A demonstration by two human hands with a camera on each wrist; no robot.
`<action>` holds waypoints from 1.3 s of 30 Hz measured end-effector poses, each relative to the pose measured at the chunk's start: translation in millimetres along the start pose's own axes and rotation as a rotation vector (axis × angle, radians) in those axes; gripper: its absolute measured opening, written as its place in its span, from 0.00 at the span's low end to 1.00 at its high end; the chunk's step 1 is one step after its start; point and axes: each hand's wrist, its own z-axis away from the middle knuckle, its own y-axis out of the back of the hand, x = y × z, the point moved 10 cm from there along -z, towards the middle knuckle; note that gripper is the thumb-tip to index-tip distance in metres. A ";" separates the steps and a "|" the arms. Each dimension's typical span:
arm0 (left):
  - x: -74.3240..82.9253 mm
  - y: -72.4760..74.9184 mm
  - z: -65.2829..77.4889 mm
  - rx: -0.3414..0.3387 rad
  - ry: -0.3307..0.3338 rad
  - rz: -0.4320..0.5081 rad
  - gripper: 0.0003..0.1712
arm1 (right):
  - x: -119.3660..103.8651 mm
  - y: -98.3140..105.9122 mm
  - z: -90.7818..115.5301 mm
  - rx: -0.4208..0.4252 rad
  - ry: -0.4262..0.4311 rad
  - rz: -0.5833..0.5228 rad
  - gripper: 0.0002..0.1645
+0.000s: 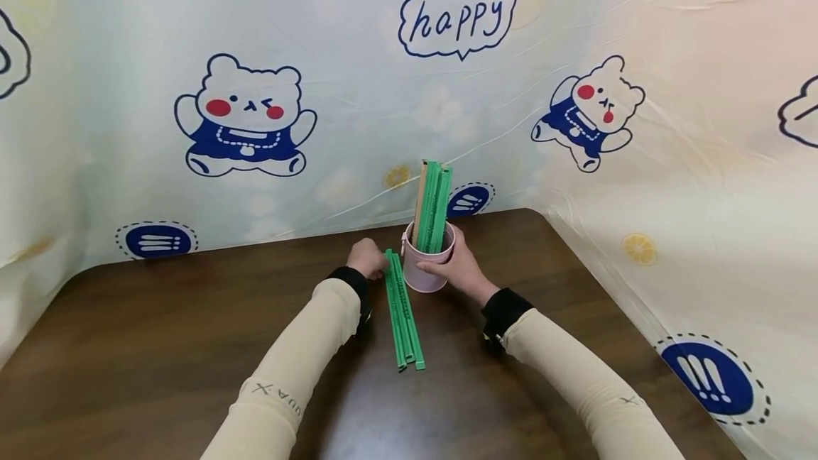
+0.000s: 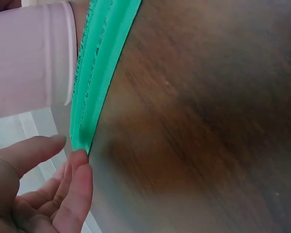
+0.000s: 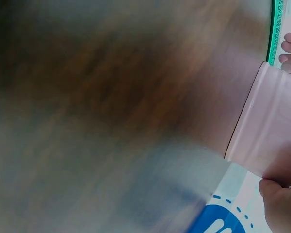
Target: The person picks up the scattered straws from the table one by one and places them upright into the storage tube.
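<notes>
A pink bucket (image 1: 424, 279) stands upright near the table's back edge, and my right hand (image 1: 461, 270) grips its side. Several long, thin green packets (image 1: 437, 208) with dark printing stick up out of it beside a tan strip (image 1: 419, 208). To the bucket's left, more printed green packets (image 1: 401, 311) lie side by side on the table. My left hand (image 1: 367, 258) is at their far end. In the left wrist view, the fingertips (image 2: 80, 158) are at the tip of the packets, with the thumb (image 2: 34, 153) apart from them. What the packets contain is hidden.
The brown wooden table (image 1: 192, 346) has a rounded back right corner. Behind it and along its right side hangs a pale sheet (image 1: 358, 126) printed with bears and speech bubbles. The bucket stands close to that sheet.
</notes>
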 end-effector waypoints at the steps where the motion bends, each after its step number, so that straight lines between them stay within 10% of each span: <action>1: -0.5 1.4 -0.1 0.015 0.004 -0.011 0.10 | -0.4 -0.5 -0.4 0.001 0.000 0.001 0.61; 31: -15.7 -1.7 1.3 0.059 0.091 -0.124 0.16 | 3.2 -7.2 7.2 0.018 -0.016 -0.021 0.61; 39: -13.0 25.7 -4.6 0.074 0.018 -0.106 0.16 | 4.3 -3.7 3.0 0.022 -0.012 -0.021 0.61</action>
